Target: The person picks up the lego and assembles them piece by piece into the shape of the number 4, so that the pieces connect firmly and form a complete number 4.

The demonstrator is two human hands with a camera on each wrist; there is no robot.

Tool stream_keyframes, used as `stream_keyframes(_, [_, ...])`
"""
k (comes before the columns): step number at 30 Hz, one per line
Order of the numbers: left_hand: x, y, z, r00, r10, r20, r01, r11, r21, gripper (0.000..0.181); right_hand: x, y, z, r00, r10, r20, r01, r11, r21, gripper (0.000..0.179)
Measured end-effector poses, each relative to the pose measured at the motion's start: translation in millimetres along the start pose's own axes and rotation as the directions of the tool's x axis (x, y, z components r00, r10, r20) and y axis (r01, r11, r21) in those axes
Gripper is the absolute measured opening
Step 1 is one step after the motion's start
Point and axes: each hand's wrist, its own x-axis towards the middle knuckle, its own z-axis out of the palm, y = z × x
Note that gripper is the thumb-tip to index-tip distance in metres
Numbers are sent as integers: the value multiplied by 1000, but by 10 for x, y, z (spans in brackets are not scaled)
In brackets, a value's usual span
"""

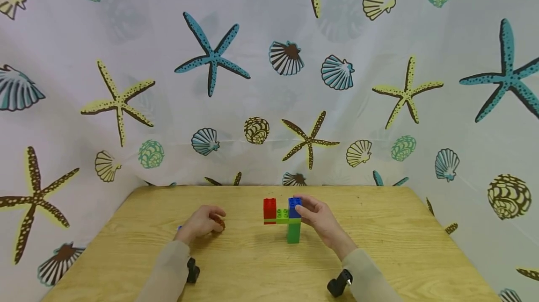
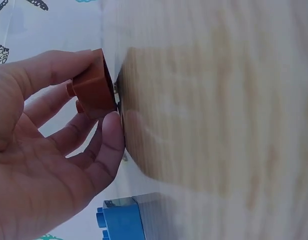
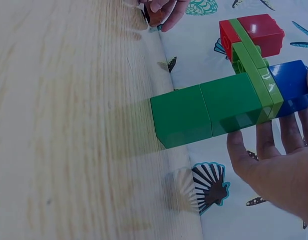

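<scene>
My right hand holds the blue brick at the top of a small toy-brick structure, thumb on the near side. Under it, a flat lime-green piece lies across two stacked dark green bricks, which stand upright on the table. At the lime piece's left end sit a red brick above and a thinner red piece below. Over on the left, my left hand pinches a brown brick between thumb and fingers, at the table surface, its studs facing the palm.
Another blue brick stands on the table beside my left hand, mostly hidden behind the wrist in the head view. The wooden table is bounded at the back and sides by a white curtain with printed shells and starfish.
</scene>
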Motion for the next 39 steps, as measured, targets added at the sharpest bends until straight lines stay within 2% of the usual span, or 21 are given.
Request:
stream_keyframes(8, [-9,99,4,1000,17,1,-17,996,-91,50,-9,8,-11,1000,-1,3,1,1000,7,55])
stream_keyframes(11, [-3,152,11,1000,19,-16,-20,997,-76,50,-4,-2,-9,1000,-6,6,6,1000,15,54])
stream_keyframes(17, [11,212,33,996,39,-80,-42,999,-35,46,-8,-7,-8,1000,-7,6,6,1000,25,53])
stream_keyframes(25, [41,400,107,986,26,-165,-47,991,-125,44,1,-10,-27,1000,-3,21,2,999,33,61])
stream_keyframes(31, [67,564,168,977,47,-207,-83,983,-166,39,17,-4,-22,1000,-16,19,16,999,30,55])
stream_keyframes(39, [57,774,252,960,41,-276,-93,980,-178,39,15,10,-25,1000,-10,26,9,1000,18,57])
